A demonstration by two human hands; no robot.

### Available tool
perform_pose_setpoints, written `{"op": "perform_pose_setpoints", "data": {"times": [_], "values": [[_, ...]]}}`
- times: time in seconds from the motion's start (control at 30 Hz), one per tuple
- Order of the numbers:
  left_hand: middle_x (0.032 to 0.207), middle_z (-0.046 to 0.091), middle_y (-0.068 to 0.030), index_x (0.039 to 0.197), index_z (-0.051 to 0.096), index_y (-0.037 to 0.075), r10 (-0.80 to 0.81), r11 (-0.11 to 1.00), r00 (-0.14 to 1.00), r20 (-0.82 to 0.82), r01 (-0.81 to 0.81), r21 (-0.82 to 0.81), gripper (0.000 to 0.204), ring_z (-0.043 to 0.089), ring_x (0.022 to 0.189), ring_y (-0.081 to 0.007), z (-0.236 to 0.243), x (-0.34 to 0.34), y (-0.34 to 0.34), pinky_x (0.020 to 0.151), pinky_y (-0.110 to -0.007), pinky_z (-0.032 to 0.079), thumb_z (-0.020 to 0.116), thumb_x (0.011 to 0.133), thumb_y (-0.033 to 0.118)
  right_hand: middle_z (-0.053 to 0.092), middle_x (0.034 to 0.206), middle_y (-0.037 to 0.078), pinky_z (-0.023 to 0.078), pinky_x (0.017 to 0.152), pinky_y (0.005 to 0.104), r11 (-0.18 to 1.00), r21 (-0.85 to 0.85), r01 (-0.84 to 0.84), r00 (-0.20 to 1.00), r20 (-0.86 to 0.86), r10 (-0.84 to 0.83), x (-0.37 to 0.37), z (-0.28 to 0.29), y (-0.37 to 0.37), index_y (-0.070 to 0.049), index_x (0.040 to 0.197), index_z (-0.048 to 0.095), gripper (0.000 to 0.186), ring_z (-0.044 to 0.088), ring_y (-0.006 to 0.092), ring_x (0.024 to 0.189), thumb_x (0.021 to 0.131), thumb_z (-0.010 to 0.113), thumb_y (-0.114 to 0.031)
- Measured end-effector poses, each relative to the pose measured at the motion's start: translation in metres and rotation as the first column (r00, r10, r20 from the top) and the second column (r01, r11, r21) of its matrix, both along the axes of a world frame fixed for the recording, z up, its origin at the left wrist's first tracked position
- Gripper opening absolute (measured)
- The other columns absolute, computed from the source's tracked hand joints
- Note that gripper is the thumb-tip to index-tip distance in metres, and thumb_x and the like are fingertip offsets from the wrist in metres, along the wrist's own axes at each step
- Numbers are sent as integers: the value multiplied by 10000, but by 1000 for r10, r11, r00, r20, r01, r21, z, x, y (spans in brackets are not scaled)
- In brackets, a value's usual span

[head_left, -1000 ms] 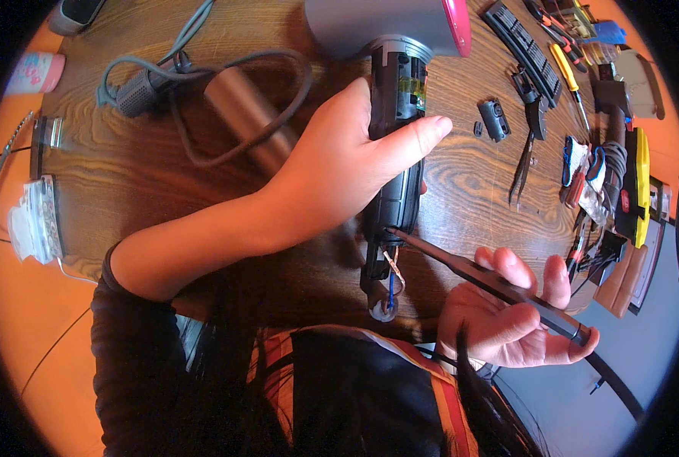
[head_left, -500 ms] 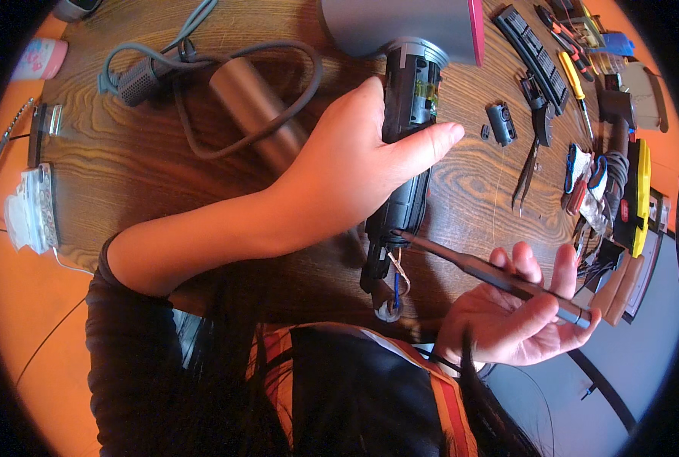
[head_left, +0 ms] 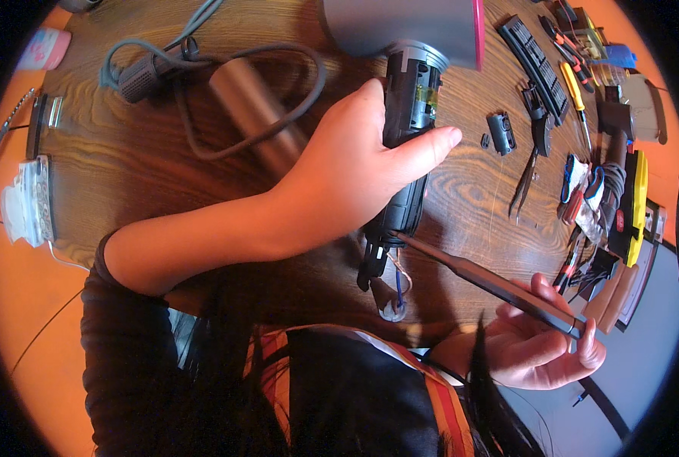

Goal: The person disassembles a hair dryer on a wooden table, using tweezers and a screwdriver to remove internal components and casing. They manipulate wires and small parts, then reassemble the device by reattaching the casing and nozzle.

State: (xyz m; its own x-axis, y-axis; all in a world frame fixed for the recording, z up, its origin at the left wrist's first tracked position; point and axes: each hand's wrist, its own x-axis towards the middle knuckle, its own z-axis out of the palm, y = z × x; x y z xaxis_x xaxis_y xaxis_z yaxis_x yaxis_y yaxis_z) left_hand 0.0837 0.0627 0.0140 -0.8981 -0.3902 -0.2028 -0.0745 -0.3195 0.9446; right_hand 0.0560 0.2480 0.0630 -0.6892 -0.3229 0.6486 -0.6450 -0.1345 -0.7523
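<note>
A grey hair dryer [head_left: 400, 27] with a pink-edged end lies at the top middle, its handle stripped to a black inner body [head_left: 409, 206]. My left hand [head_left: 362, 156] is closed round that handle, thumb lying across it. Thin wires [head_left: 399, 278] hang from the handle's lower end. In my right hand [head_left: 533, 343] is a slim dark pen-shaped screwdriver [head_left: 484, 282], held near its rear end by the fingers. Its tip meets the handle's lower end, close to the wires; the exact spot of contact is too small to make out.
Left of the handle lie a grey power cable [head_left: 309, 84] and a brown-grey tube [head_left: 252, 103]. To the right are a small black part [head_left: 501, 133], a dark slotted strip [head_left: 533, 68], a yellow-handled screwdriver [head_left: 573, 84], pliers [head_left: 564, 49] and a glove [head_left: 583, 183].
My right hand has shifted slightly down, its fingers rearranged around the screwdriver's rear end. The tip stays at the handle's lower end. My left hand has hardly moved.
</note>
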Motion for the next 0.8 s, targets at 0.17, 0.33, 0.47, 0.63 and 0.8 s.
{"op": "perform_pose_setpoints", "data": {"times": [0.17,0.33,0.47,0.63,0.8], "values": [[699,528,-21,989,459,42,-60,997,998,24,61,-38,226,555,548,-104,0,2,-1,495,-240,473,594,835,136,572,680,258,469,424,277,954,164,250,957,107,-269,1,5,8,-15,1046,328,356,588,265,528,845,542,-216],[672,527,-15,981,465,41,-71,987,995,66,80,-137,217,549,535,-99,-1,2,-3,478,-234,453,595,833,132,514,566,86,280,287,179,917,341,207,945,172,-277,1,12,1,-28,835,449,197,408,72,329,849,566,-186],[622,517,-46,845,466,11,-9,987,1000,29,13,-158,249,527,524,-115,-2,1,-1,468,-248,424,635,793,186,582,556,87,402,407,198,883,465,-64,892,423,-158,-7,30,2,53,866,642,240,544,110,443,710,703,-119],[597,507,-65,783,470,-1,44,985,999,11,-42,-165,271,516,508,-131,-1,0,-1,461,-263,412,642,785,208,641,637,135,444,482,205,655,699,-286,934,356,28,-18,45,4,54,827,664,352,602,159,497,595,778,-184],[602,491,-12,937,451,38,-46,988,996,81,58,-147,194,515,459,-99,0,0,-5,407,-228,425,559,854,177,557,554,80,391,439,250,555,812,-179,940,-24,339,-25,50,0,52,868,651,362,519,154,441,632,739,-208]]}}
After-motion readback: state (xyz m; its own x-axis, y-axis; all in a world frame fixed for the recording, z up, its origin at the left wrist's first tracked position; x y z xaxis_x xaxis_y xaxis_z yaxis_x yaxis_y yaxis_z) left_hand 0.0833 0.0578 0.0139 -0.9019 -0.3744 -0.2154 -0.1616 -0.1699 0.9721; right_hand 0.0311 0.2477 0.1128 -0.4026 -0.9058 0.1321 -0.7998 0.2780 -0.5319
